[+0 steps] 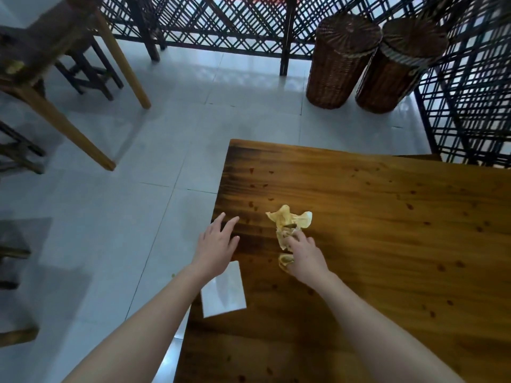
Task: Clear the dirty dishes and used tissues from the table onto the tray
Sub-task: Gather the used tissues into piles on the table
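Observation:
A crumpled yellowish tissue (289, 221) lies on the wooden table (387, 244) near its left edge. My right hand (304, 257) pinches the near end of this tissue with thumb and fingers. My left hand (217, 244) hovers with fingers spread over the table's left edge, holding nothing. A flat white sheet (224, 293) lies at the table's left edge, just below my left wrist. No tray or dishes are in view.
Pale tiled floor (138, 189) lies left of the table. Two wicker baskets (340, 62) (398, 67) stand by a black lattice screen (249, 23) at the back. Another wooden table's legs (69, 128) and dark stools (91, 70) are at far left.

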Tool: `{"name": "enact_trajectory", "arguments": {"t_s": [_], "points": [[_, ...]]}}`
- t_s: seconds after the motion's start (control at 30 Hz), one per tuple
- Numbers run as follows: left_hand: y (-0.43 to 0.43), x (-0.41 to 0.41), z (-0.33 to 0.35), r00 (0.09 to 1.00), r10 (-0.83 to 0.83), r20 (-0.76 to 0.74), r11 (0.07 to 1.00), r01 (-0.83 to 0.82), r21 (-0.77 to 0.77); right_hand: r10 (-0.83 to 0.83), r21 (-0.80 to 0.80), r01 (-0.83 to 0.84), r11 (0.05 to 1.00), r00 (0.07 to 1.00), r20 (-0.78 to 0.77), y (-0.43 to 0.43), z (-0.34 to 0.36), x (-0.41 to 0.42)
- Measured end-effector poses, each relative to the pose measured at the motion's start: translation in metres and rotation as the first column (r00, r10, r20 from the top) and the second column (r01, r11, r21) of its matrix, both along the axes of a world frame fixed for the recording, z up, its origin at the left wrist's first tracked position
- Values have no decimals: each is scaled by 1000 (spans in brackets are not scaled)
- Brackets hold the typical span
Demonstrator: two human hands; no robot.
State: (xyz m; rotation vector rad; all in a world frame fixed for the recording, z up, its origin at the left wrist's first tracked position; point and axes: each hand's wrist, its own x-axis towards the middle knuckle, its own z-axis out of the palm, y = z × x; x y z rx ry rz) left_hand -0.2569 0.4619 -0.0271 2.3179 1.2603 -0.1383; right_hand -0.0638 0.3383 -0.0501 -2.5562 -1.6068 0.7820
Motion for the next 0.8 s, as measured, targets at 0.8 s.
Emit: {"name": "enact_trajectory", "arguments": {"t_s": [0.8], "points": [[-15,108,-25,958,-283,-37,958,285,37,-381,242,358,902,923,51,-78,21,50]]}}
